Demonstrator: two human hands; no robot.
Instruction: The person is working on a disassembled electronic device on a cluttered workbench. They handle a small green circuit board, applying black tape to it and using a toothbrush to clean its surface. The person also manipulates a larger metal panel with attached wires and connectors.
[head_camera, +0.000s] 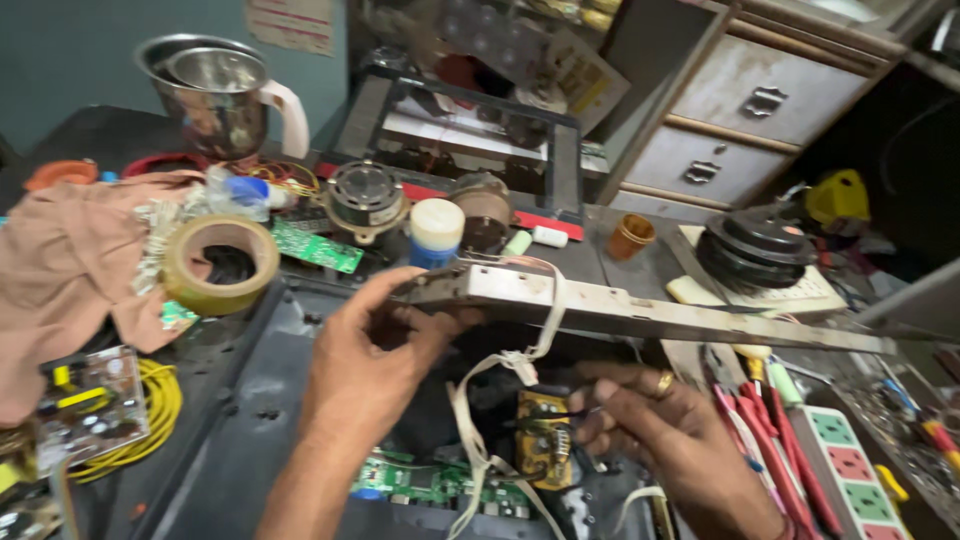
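Note:
My left hand (365, 360) grips the near end of a long, worn white metal bar (640, 312) that stretches to the right above the bench. A flat white ribbon cable (500, 370) hangs from the bar down to the black chassis below. My right hand (665, 430), with a gold ring on one finger, rests low beside a small yellow circuit board (540, 435) and pinches at its wires. A green circuit board (430, 485) lies just under both hands.
A roll of brown tape (220, 262) lies on a pink cloth (70, 270) at left. A steel mixer jar (215, 95), motors and a white-capped bottle (436, 230) stand behind. Yellow wire (150, 420) is at lower left. A power strip (850, 470), red-handled tools and drawers are at right.

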